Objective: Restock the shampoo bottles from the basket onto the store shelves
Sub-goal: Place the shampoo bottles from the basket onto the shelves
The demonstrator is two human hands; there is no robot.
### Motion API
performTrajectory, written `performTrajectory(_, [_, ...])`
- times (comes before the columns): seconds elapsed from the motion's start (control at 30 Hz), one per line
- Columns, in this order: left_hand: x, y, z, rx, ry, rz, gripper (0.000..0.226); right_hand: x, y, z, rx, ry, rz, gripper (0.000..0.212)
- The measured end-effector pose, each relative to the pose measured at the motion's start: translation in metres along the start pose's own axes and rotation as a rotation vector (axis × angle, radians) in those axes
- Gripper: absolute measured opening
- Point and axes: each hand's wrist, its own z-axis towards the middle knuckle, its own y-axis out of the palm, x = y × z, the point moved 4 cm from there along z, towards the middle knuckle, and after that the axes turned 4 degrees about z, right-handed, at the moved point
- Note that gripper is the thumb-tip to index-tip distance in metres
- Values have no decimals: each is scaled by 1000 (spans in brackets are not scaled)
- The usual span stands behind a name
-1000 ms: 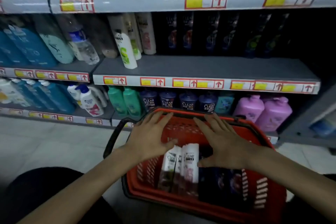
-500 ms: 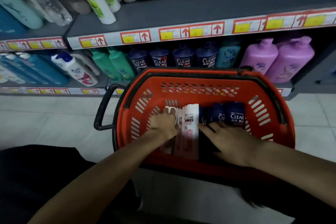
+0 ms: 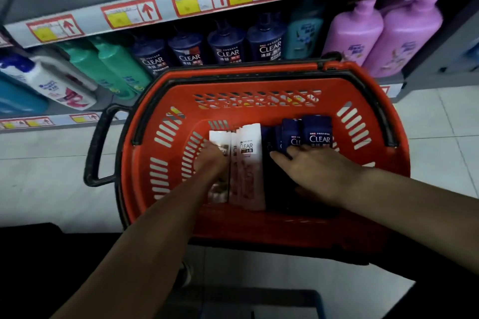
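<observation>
A red basket point(image 3: 259, 80) with black handles sits on the floor below the shelves. Inside lie white CLEAR shampoo bottles point(image 3: 248, 163) on the left and dark blue CLEAR bottles point(image 3: 317, 132) on the right. My left hand point(image 3: 212, 160) is down in the basket, its fingers curled over the leftmost white bottle point(image 3: 219, 138); the hand is blurred. Over the dark blue bottles rests my right hand point(image 3: 318, 171), fingers laid flat and thumb spread, with nothing lifted. The shelf point(image 3: 155, 10) behind carries red and yellow price tags.
The bottom shelf holds dark blue CLEAR bottles point(image 3: 228, 46), green bottles point(image 3: 114, 67), a teal bottle point(image 3: 305, 33), two purple pump bottles point(image 3: 375, 33) and a white bottle with a blue cap point(image 3: 51, 83). Pale floor tiles point(image 3: 39, 168) surround the basket.
The view has tilted down and closed in on the basket. Both hands dropped from above the rim into the basket, the left onto the white bottles, the right onto the dark blue ones.
</observation>
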Motion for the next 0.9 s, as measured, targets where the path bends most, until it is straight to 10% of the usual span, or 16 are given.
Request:
performTrajectory(0.6, [3, -88, -40, 4, 223, -398, 88, -16, -35, 9, -46, 35, 119, 70])
performTrajectory(0.9, [-39, -174, -130, 11, 415, -946, 57, -20, -78, 8, 230, 13, 560, 85])
